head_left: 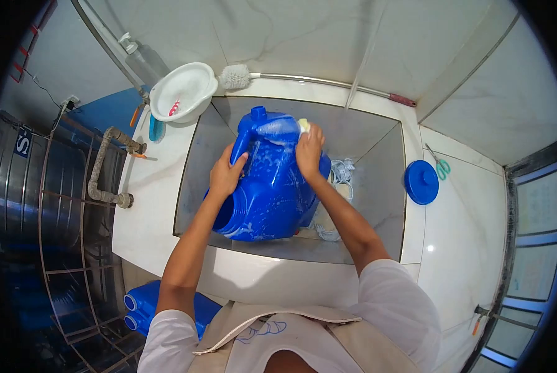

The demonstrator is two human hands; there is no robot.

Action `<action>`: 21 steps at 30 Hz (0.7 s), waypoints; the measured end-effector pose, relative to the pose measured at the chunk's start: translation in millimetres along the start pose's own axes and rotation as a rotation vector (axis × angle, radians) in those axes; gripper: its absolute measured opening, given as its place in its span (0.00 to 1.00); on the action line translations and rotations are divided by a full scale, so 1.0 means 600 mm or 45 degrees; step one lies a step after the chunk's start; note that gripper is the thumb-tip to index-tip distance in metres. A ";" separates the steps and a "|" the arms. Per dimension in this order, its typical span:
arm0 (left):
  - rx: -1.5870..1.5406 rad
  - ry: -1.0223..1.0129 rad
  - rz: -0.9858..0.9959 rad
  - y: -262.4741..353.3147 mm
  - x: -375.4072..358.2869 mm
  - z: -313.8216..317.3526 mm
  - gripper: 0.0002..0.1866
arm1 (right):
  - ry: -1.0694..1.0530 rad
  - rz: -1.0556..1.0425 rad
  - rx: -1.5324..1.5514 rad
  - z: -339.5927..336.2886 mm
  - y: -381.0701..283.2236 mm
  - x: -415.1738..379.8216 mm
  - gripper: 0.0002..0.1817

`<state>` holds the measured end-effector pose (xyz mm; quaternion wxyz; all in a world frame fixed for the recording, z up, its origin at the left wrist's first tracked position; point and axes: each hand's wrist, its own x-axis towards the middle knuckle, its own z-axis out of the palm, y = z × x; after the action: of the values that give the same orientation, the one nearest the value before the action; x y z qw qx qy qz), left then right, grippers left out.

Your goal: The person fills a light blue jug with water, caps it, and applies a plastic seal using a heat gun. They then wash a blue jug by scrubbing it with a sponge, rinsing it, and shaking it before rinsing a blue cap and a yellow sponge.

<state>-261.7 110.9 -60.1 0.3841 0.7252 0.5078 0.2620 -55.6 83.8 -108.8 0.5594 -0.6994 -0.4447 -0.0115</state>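
Blue jug: the large blue jug [269,186] is tilted within the opening of the grey sink [378,180], its wide round mouth facing the lower left and uncapped, its small spout at the upper end; white suds streak its side and shoulder. Its contents cannot be told.
Left hand: the left hand [225,175] is at the jug's handle, the grip closed around it with the thumb on top.
Right hand: the right hand [309,149] is on the far shoulder of the jug, the grip pinching a pale yellow sponge [304,126] against it.
Sink: beside and partly behind the jug, it holds white looped cords [342,171].
White basin: the white basin [182,92] sits on the surface [157,217] at the sink's far left corner, with a small red and white shape inside.
Pump bottle: a clear pump bottle [144,61] stands just behind the basin.
Brush: a long-handled brush [235,77] lies along the sink's far edge, its bristle head near the basin.
Lid: a round blue lid [422,182] with a central knob lies right of the sink, near green-handled scissors [442,168].
Below the surface: blue containers [148,301] show 2 round openings at lower left; their contents cannot be seen.
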 end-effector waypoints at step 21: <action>-0.003 -0.025 -0.020 -0.010 0.032 -0.002 0.26 | -0.162 0.717 -0.390 0.056 0.540 -0.226 0.24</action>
<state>-259.4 130.2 -64.3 0.3921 0.7234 0.5091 0.2525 52.0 34.8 -441.1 0.4001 -0.8702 -0.2611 0.1207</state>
